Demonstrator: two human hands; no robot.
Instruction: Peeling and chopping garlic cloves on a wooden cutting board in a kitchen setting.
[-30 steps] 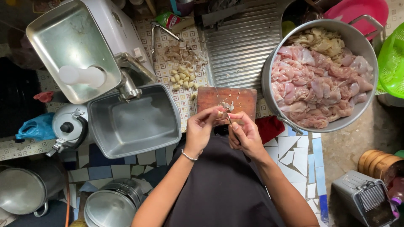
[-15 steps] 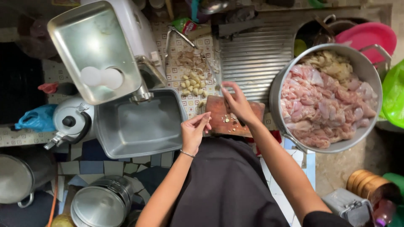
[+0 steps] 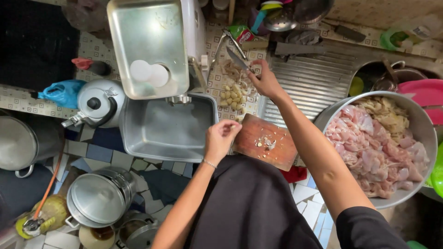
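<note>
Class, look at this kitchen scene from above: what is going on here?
A person is preparing garlic at a tiled counter. The right hand holds a knife and reaches out over a pile of garlic cloves. The left hand hovers with fingers curled at the edge of a wooden cutting board, where a few chopped bits lie. An empty metal tray sits left of the board, and a large bowl of raw chicken pieces stands to the right.

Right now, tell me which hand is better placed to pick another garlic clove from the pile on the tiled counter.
Right. The right hand is stretched over the pale peeled garlic cloves, though it holds a steel knife; the left hand sits back by the wooden cutting board.
</note>
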